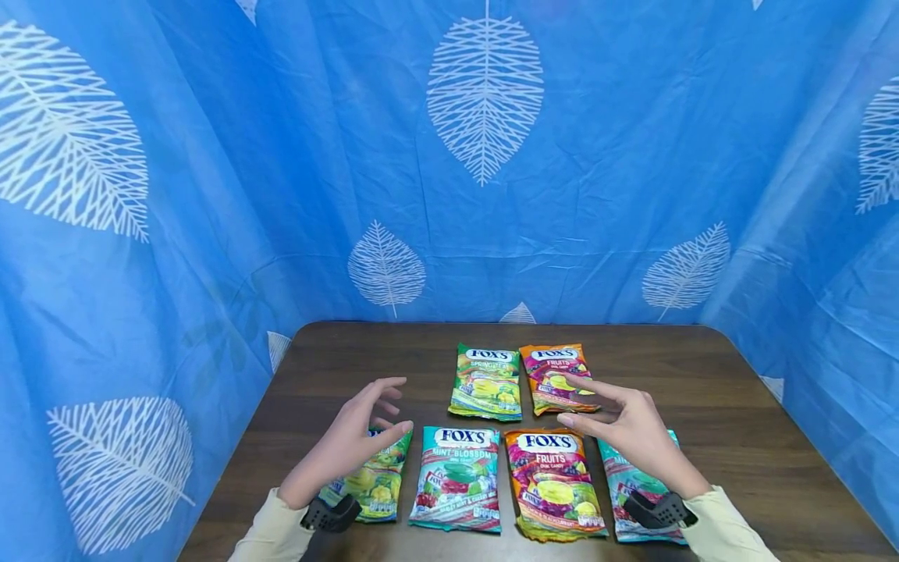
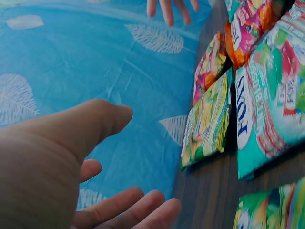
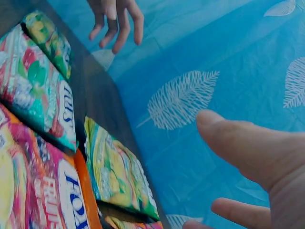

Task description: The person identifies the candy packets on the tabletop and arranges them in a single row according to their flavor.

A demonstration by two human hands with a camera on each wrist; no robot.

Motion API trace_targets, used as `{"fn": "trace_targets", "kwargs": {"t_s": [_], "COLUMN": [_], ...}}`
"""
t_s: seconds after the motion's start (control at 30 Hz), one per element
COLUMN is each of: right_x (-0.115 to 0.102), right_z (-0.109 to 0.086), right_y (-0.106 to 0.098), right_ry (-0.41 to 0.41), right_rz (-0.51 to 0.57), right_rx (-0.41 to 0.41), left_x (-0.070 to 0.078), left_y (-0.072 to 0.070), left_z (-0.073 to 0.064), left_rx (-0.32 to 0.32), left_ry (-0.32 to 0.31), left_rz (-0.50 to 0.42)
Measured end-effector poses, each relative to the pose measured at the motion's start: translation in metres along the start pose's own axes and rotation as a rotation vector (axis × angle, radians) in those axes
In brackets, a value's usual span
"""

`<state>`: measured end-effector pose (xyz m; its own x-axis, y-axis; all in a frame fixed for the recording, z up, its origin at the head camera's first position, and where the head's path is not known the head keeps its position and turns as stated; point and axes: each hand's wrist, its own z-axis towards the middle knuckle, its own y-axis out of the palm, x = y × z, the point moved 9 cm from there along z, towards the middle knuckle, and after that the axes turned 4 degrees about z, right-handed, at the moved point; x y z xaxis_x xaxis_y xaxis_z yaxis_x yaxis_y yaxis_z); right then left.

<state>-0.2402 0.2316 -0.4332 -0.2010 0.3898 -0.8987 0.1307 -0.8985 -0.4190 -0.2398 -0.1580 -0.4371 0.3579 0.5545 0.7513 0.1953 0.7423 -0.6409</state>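
My left hand [image 1: 358, 433] hovers with fingers loosely extended and nothing in it, over a green candy bag [image 1: 379, 490] that it partly hides. To its right lies a teal Mint Blossom candy bag [image 1: 460, 484], then an orange-purple Fruits candy bag [image 1: 555, 488]. My right hand [image 1: 625, 425], also holding nothing, hangs with thumb and fingers apart above another teal bag [image 1: 628, 511], partly covered by the hand and wrist. Behind this row lie a green Spring Tea bag [image 1: 486, 382] and a second Fruits bag [image 1: 551, 361], whose lower right the right fingers overlap in the head view.
The bags lie face up on a dark brown wooden table [image 1: 730, 406] with rounded far corners. A blue curtain [image 1: 597, 195] with white leaf prints surrounds its back and sides. Each wrist wears a black strap [image 1: 330, 515].
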Motion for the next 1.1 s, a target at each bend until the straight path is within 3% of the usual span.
{"fn": "trace_targets", "kwargs": {"t_s": [0.3,0.73,1.1], "right_x": [0.006,0.009,0.029], "right_z": [0.031,0.068,0.089], "right_y": [0.017,0.046,0.066], "right_ry": [-0.019,-0.053,0.048], "right_rz": [0.027,-0.01,0.001], "right_rx": [0.03,-0.078,-0.071], "left_x": [0.004,0.0,-0.011], "left_y": [0.014,0.04,0.063], "left_z": [0.026,0.063,0.092], "left_rx": [-0.04,-0.144,-0.145], "left_ry": [0.002,-0.014,-0.06], "left_rz": [-0.001,-0.011,-0.007]}}
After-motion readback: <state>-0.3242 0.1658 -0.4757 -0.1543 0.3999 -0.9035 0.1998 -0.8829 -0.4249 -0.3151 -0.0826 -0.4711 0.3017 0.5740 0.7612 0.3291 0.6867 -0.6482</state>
